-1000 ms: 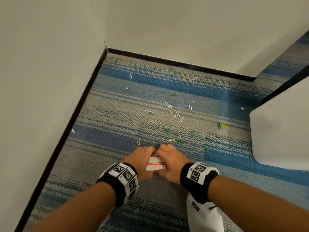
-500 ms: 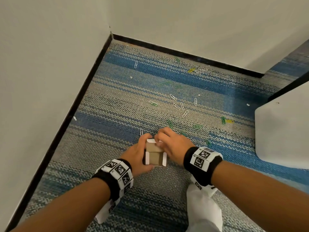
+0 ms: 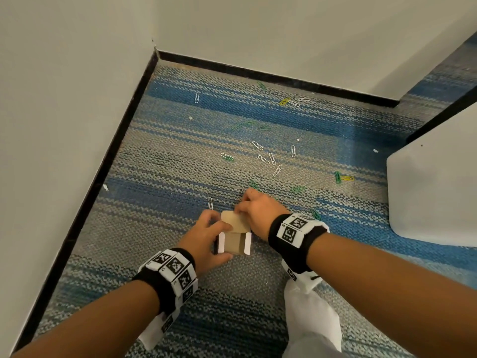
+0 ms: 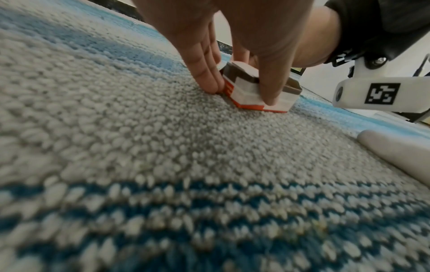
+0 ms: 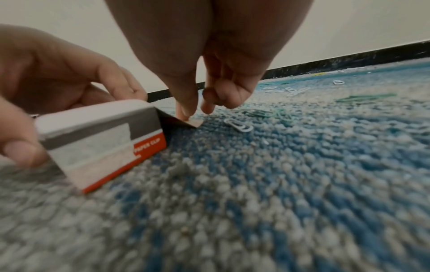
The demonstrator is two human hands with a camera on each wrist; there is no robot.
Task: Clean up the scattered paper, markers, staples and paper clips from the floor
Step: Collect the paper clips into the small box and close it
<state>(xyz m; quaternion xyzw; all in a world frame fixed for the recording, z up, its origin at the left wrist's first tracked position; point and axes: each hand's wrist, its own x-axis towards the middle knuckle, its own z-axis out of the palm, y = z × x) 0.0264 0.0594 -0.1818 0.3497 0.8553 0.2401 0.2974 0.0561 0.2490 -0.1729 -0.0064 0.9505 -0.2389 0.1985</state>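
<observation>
A small white, grey and red paper clip box (image 3: 233, 242) stands on the carpet with its brown inside facing up. My left hand (image 3: 210, 235) grips its sides between thumb and fingers (image 4: 209, 81). My right hand (image 3: 241, 206) pinches the far edge of the lid flap (image 3: 232, 220), which is folded back away from me; in the right wrist view the flap's tip (image 5: 192, 123) touches the carpet under my thumb. Several white paper clips (image 3: 268, 158) and green ones (image 3: 227, 156) lie scattered beyond the box. One white clip (image 5: 239, 125) lies just past the flap.
Two white walls with black skirting (image 3: 124, 140) meet in the corner at the back left. A white furniture panel (image 3: 433, 192) stands on the right. My white-clad leg (image 3: 309, 321) rests behind the right wrist. Small white scraps (image 3: 105, 187) dot the striped carpet.
The box lay closed between both hands a second ago. Now it is turned brown inside up, and the right hand has pulled the lid flap open and away.
</observation>
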